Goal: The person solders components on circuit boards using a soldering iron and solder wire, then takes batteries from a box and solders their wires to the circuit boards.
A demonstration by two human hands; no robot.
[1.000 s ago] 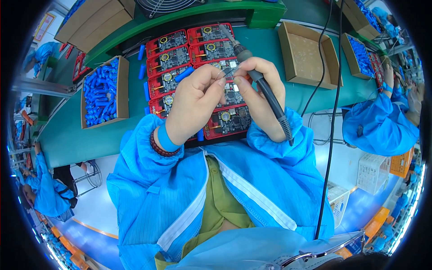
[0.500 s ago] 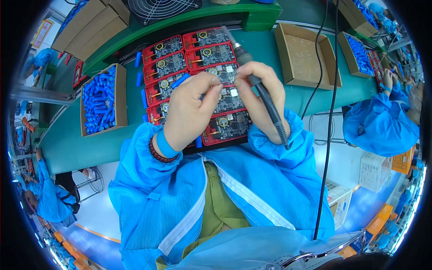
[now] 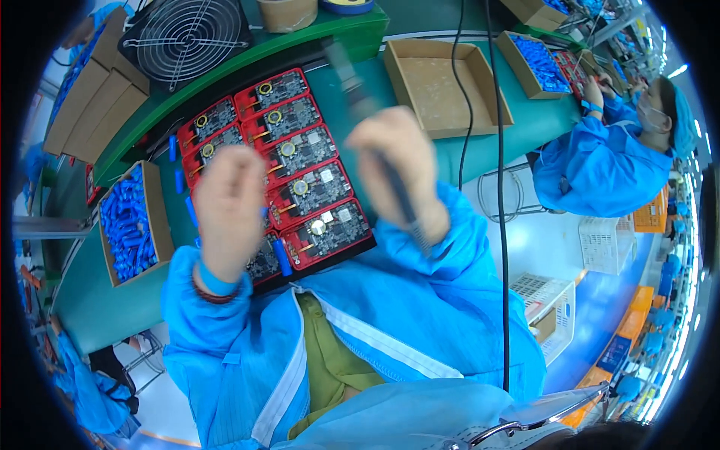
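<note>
My right hand is closed around a soldering iron, its blurred metal end pointing up and away and its cord running back along my wrist. My left hand hovers over the left column of red cases; motion smears its fingers, so I cannot tell whether they hold anything. Two columns of red cases holding circuit boards lie beneath and between my hands. Each board I see clearly has a yellowish or pale ring on it. A small blue cylinder rests against the nearest case, and several more lie along the left side.
On the left stands a cardboard box of blue cylinders. An open cardboard tray sits at the back right, with black cables hanging past it. A fan with a wire guard stands behind the green ledge. A co-worker sits at right.
My hands, close together over the boards before, have parted: the left moved left, the right lifted away with the soldering iron. The whole view has shifted, showing more of the right side.
</note>
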